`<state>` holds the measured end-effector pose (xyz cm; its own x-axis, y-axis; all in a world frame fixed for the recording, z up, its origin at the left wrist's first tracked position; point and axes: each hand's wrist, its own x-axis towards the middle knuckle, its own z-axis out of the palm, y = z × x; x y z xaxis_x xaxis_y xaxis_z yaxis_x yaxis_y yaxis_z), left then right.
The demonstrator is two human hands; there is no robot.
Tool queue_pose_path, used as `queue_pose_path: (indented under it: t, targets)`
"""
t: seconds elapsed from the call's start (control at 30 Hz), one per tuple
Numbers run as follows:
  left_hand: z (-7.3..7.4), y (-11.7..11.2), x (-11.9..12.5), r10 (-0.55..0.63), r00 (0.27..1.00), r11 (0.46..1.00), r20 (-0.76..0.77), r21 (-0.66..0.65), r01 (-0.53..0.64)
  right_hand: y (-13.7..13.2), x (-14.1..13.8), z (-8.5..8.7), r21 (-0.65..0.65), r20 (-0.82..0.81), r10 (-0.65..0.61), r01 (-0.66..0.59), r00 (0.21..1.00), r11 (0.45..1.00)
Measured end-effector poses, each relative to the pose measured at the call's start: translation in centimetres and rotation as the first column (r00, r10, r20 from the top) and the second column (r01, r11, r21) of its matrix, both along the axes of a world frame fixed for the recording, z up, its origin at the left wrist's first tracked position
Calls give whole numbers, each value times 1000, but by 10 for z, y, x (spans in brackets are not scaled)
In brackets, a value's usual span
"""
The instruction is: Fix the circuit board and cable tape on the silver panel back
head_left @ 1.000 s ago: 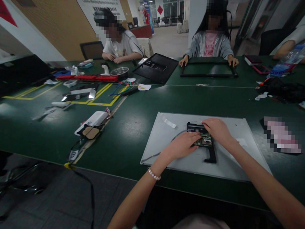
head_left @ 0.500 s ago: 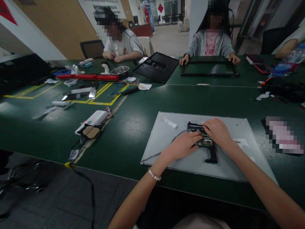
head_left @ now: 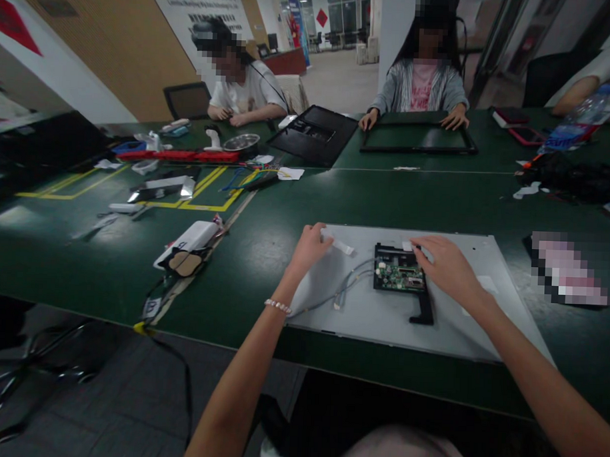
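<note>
A light grey flat panel [head_left: 461, 340] lies in front of me. On it sits a green circuit board [head_left: 396, 276] in a black bracket [head_left: 425, 311], with grey cables [head_left: 350, 283] running out to the left. My right hand [head_left: 444, 263] rests at the bracket's upper right corner, fingers stretched out and touching a small white tab [head_left: 408, 246]. My left hand [head_left: 309, 248] is at the panel's far left corner with curled fingers. Its thumb lies by the left end of a white strip [head_left: 342, 246]; its grip is partly hidden.
A white battery-like pack [head_left: 187, 244] with a cord lies left. Across the table, one person holds a black frame [head_left: 418, 150] beside a black cover [head_left: 315, 135]; another person leans at the left. A phone-like slab [head_left: 568, 271] and a bottle [head_left: 579, 121] are on the right.
My left hand has moved off the circuit board, leftward and away from me to the panel's corner, uncovering the board. My right hand stays at the bracket. The person opposite shifts one hand along the frame.
</note>
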<state>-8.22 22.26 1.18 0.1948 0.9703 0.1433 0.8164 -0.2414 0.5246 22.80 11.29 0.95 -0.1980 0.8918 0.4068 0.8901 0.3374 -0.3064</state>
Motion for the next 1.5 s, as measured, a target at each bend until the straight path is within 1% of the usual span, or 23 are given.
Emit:
queue_pose_path:
  t: [0.1, 0.2, 0.23, 0.3, 0.37, 0.4, 0.47, 0.53, 0.6, 0.67, 0.77, 0.87, 0.97, 1.03, 1.13, 1.3, 1.37, 1.43, 1.5]
  targets:
    - [-4, 6, 0, -66, 997, 998, -39, -18, 65, -10, 1, 3, 1, -52, -8, 8, 999, 1000]
    - [-2, 7, 2, -70, 997, 997, -18, -12, 70, -19, 1, 4, -5, -120, -6, 6, 993, 1000]
    - [1, 7, 2, -72, 997, 997, 24, -18, 73, -21, 1, 5, -8, -136, -5, 3, 991, 1000]
    - [9, 4, 1, -76, 982, 994, 172, -62, 88, -26, 0, 6, -10, -166, -3, 1, 986, 1000]
    - [21, -2, 0, -75, 938, 982, 339, -140, 129, -31, -2, 8, -5, -190, -2, 1, 982, 1000]
    - [27, -6, -1, -81, 914, 970, 398, -180, 165, -34, -5, 9, -4, -199, 2, -3, 980, 1000]
    - [37, -17, 1, -121, 891, 940, 437, -239, 245, -39, -12, 10, -6, -210, 20, -21, 977, 1000]
    - [40, -29, 4, -193, 897, 913, 398, -262, 313, -45, -23, 11, -13, -215, 64, -68, 975, 998]
    - [36, -39, 7, -270, 906, 896, 327, -259, 360, -51, -37, 11, -23, -207, 140, -148, 968, 989]
    - [28, -46, 10, -321, 911, 886, 260, -257, 386, -57, -52, 11, -34, -184, 225, -235, 957, 971]
    - [16, -51, 10, -358, 913, 875, 196, -271, 401, -63, -72, 10, -42, -126, 316, -324, 940, 945]
    - [9, -54, 7, -371, 910, 870, 187, -274, 411, -66, -86, 7, -39, -46, 381, -383, 923, 923]
    - [6, -57, 7, -380, 908, 877, 174, -243, 414, -66, -95, 1, -45, 34, 422, -421, 906, 906]
    - [7, -60, 8, -374, 916, 893, 142, -211, 398, -67, -98, -3, -53, 65, 435, -433, 898, 900]
    - [7, -64, 11, -346, 933, 917, 97, -174, 358, -68, -101, -7, -71, 83, 448, -443, 890, 894]
    - [7, -70, 14, -321, 944, 932, 73, -151, 328, -69, -103, -9, -85, 73, 451, -445, 890, 892]
    - [9, -75, 16, -294, 953, 951, 77, -80, 300, -69, -104, -9, -85, 66, 451, -445, 890, 892]
    - [14, -84, 19, -253, 965, 967, 69, 54, 249, -69, -104, -10, -81, 63, 449, -444, 891, 892]
    - [20, -97, 22, -206, 978, 962, 35, 192, 196, -69, -105, -11, -79, 67, 446, -441, 893, 894]
